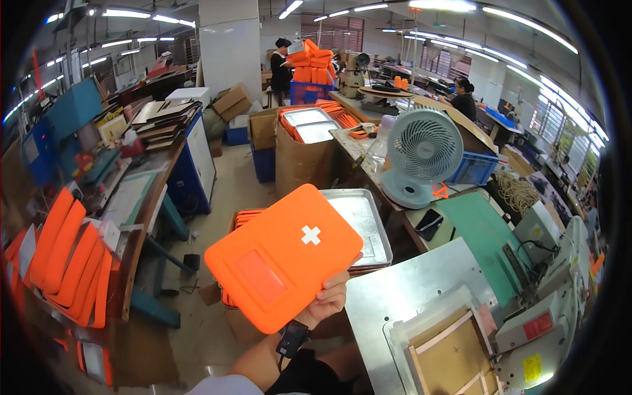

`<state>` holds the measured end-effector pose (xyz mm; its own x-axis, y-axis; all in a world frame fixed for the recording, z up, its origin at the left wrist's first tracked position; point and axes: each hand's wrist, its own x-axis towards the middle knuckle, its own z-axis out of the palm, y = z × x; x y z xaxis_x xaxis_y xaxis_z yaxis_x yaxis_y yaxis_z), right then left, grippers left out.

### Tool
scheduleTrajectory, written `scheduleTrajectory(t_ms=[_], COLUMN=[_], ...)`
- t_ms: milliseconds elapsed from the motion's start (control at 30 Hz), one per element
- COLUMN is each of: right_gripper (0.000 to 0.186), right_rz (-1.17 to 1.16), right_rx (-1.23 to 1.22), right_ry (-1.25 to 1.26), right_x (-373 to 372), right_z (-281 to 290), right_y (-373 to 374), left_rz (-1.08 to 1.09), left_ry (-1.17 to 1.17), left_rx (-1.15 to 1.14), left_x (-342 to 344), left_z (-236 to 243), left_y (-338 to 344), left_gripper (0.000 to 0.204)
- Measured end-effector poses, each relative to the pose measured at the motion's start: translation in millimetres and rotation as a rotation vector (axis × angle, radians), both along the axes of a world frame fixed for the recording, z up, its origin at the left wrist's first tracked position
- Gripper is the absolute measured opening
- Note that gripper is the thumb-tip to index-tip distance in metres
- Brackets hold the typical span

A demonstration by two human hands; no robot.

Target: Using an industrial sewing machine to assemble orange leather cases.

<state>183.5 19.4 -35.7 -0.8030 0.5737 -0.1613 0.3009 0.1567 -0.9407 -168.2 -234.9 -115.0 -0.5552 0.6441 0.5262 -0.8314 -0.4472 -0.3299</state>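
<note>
My left hand (329, 298) is closed on the lower right edge of an orange case panel (289, 263) with rounded corners. The panel is held up, tilted, with its front toward me. A white cross (311, 235) shows on it, and a recessed rectangular window (261, 275) lies lower down. Around my left wrist is a small black device (292, 338) with a cable. Behind the panel, partly covered by it, are a silvery metal tray (361, 220) and a stack of orange pieces (247, 217) in a carton. My right hand does not show.
To the right stands a machine with a metal plate (375, 303) and a wooden frame (454, 355). Beyond are a green mat (474, 230) and a fan (424, 151). More orange panels (69, 263) stand at the left bench. Two people (280, 69) work farther back.
</note>
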Motion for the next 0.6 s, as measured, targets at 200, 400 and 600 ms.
scheduleTrajectory(t_ms=[200,400,600], right_gripper=[0.011,0.011,0.008], right_rz=[0.000,-0.027,-0.020], right_rx=[0.022,-0.028,0.138], right_ry=[-0.005,-0.003,-0.037], right_x=[0,5,2], right_z=[-1,-12,-8], right_y=[2,8,4], left_rz=[0.045,0.068,0.127], left_ry=[0.121,0.197,0.257], left_rx=[0.001,-0.001,0.010], left_x=[-5,-10,-10], left_z=[-12,-17,-19], left_y=[0,3,2], left_gripper=[0.044,0.035,0.024])
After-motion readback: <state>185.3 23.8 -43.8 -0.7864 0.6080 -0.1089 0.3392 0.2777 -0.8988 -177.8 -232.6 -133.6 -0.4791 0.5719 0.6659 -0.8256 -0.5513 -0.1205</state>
